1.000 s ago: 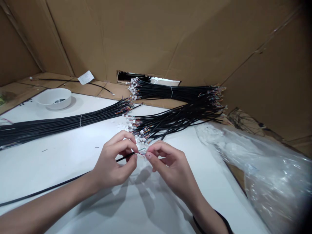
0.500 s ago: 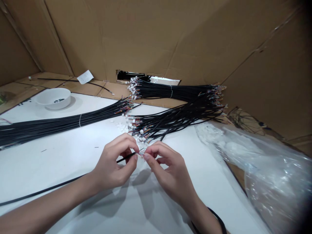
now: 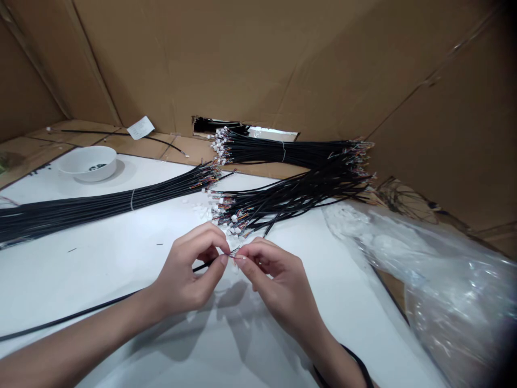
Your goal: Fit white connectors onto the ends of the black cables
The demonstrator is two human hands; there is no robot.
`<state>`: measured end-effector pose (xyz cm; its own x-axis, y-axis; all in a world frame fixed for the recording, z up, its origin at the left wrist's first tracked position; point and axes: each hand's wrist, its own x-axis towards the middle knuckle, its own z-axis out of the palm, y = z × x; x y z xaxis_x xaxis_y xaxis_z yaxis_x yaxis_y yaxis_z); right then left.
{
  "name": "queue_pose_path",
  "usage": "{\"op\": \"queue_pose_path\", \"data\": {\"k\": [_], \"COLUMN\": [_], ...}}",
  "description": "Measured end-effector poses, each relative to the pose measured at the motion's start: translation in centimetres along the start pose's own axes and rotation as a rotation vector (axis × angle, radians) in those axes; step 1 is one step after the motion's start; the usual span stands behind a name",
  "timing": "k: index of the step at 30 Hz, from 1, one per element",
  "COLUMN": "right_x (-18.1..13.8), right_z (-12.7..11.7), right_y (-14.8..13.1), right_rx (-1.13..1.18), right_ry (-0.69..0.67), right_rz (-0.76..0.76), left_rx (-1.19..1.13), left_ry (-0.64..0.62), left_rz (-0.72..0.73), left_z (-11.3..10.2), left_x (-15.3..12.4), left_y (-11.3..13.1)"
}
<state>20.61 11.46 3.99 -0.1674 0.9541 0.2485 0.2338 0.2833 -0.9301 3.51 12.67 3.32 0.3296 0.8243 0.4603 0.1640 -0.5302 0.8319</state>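
Observation:
My left hand pinches a black cable near its end, and the cable runs away to the lower left across the table. My right hand meets it fingertip to fingertip, pinching the fine coloured wires that come out of the cable end. Just beyond my hands lies a loose bundle of black cables, with small white connectors on its near ends. The wire tips are mostly hidden between my fingers.
Another tied black cable bundle lies on the white tabletop to the left, and a third lies behind. A white bowl stands at the back left. A clear plastic bag lies to the right, against cardboard walls.
My fingertips have drawn closer together over the fine wires. The cable end has shifted slightly toward my right hand, and the bundles look unmoved.

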Motion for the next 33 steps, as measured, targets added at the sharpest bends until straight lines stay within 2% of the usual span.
{"op": "queue_pose_path", "data": {"k": [11, 23, 33], "right_x": [0.02, -0.23, -0.08], "right_z": [-0.19, 0.41, 0.14], "right_y": [-0.44, -0.79, -0.43], "right_rx": [0.069, -0.022, 0.085], "right_ry": [-0.016, 0.038, 0.031], "right_rz": [0.051, 0.070, 0.131], "left_rx": [-0.016, 0.086, 0.064], "left_ry": [0.028, 0.004, 0.000], "left_rz": [0.007, 0.091, 0.074], "left_z": [0.24, 0.27, 0.15], "left_x": [-0.02, -0.01, -0.13], "left_y": [-0.23, -0.29, -0.09]}}
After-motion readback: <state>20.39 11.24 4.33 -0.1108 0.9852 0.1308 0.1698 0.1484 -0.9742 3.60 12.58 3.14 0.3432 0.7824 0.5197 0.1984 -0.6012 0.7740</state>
